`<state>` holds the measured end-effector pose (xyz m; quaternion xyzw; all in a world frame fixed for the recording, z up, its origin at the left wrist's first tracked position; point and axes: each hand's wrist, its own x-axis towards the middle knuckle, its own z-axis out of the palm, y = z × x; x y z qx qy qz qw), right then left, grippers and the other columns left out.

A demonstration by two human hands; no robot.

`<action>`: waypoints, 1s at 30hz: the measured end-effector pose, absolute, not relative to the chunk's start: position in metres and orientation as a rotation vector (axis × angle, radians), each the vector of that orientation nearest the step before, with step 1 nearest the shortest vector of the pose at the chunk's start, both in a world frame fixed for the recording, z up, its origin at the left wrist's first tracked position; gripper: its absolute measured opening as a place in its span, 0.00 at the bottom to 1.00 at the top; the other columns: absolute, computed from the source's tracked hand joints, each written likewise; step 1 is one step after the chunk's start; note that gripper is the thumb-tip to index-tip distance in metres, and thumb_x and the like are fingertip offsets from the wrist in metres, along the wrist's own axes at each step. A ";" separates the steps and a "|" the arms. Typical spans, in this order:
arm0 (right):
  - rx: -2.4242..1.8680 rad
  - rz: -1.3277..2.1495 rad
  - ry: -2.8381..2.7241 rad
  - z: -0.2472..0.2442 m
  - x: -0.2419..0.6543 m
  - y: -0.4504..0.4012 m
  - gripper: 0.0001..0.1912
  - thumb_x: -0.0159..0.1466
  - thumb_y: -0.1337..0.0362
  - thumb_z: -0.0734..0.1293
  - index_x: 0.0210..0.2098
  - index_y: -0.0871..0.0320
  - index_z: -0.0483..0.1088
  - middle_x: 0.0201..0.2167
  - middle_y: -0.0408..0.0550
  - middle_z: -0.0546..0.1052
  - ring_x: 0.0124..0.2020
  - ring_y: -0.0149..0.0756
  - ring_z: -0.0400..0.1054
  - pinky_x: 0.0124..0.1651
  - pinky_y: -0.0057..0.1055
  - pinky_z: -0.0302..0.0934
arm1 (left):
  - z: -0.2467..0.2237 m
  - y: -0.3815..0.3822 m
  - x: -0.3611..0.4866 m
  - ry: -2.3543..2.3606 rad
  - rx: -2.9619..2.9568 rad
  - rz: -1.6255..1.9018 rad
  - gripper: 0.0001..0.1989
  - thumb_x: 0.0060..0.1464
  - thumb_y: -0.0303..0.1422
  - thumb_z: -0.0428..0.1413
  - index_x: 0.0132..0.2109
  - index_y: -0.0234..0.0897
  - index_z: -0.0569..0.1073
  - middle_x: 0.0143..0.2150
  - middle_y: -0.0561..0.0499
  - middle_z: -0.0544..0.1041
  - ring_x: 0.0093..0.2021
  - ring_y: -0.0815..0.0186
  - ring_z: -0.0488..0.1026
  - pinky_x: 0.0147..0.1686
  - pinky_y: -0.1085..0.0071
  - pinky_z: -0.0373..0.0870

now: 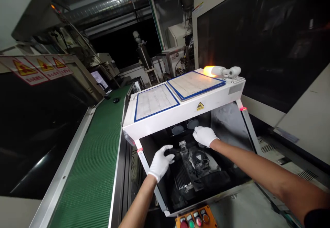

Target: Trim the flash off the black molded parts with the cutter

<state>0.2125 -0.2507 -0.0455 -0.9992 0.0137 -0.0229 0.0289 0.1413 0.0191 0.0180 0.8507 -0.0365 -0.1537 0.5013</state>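
Two white-gloved hands inside open white machine housing [180, 113]: left hand [161, 161] loosely curled on black moulded part [196, 168]; right hand [205, 135] resting, grip unclear. Advisable: support both ends evenly.

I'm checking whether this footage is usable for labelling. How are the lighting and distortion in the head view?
Head view: dim hall, the machine bay dark, its black parts hard to separate; the white-gloved left hand and right hand stand out brightly; the amber lamp flares; straight edges like the green conveyor lean from wide-angle distortion.
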 end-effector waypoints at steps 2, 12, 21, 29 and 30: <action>-3.082 -0.116 0.033 -0.048 0.214 -0.252 0.15 0.77 0.55 0.65 0.49 0.64 0.72 0.43 0.50 0.75 0.44 0.39 0.73 0.52 0.43 0.72 | 0.014 0.001 0.169 -0.188 2.210 -0.329 0.21 0.56 0.19 0.55 0.56 0.34 0.74 0.54 0.40 0.78 0.53 0.57 0.78 0.60 0.56 0.73; -3.086 -0.126 -0.083 -0.045 0.213 -0.254 0.13 0.75 0.58 0.67 0.47 0.65 0.73 0.44 0.51 0.75 0.45 0.39 0.72 0.50 0.40 0.72 | -0.005 -0.050 0.218 -0.706 2.720 -0.315 0.24 0.56 0.18 0.56 0.59 0.32 0.73 0.58 0.40 0.77 0.61 0.55 0.72 0.64 0.54 0.68; -3.096 -0.149 -0.027 -0.045 0.212 -0.253 0.14 0.76 0.57 0.66 0.47 0.65 0.72 0.42 0.51 0.75 0.43 0.38 0.72 0.49 0.39 0.73 | 0.002 -0.060 0.215 -0.880 2.877 -0.312 0.19 0.61 0.21 0.56 0.58 0.34 0.74 0.57 0.42 0.77 0.59 0.56 0.73 0.61 0.52 0.71; -3.084 -0.138 0.007 -0.044 0.213 -0.252 0.15 0.76 0.56 0.66 0.48 0.65 0.72 0.43 0.51 0.75 0.44 0.39 0.72 0.49 0.40 0.72 | 0.001 -0.058 0.222 -0.949 2.883 -0.329 0.21 0.61 0.25 0.58 0.61 0.36 0.73 0.59 0.41 0.76 0.61 0.54 0.72 0.61 0.52 0.70; -3.084 -0.133 0.006 -0.044 0.213 -0.252 0.15 0.76 0.56 0.66 0.48 0.65 0.72 0.43 0.52 0.75 0.44 0.39 0.72 0.49 0.40 0.72 | 0.000 -0.058 0.222 -0.953 2.878 -0.320 0.22 0.61 0.25 0.58 0.61 0.36 0.73 0.60 0.41 0.76 0.61 0.54 0.72 0.62 0.53 0.70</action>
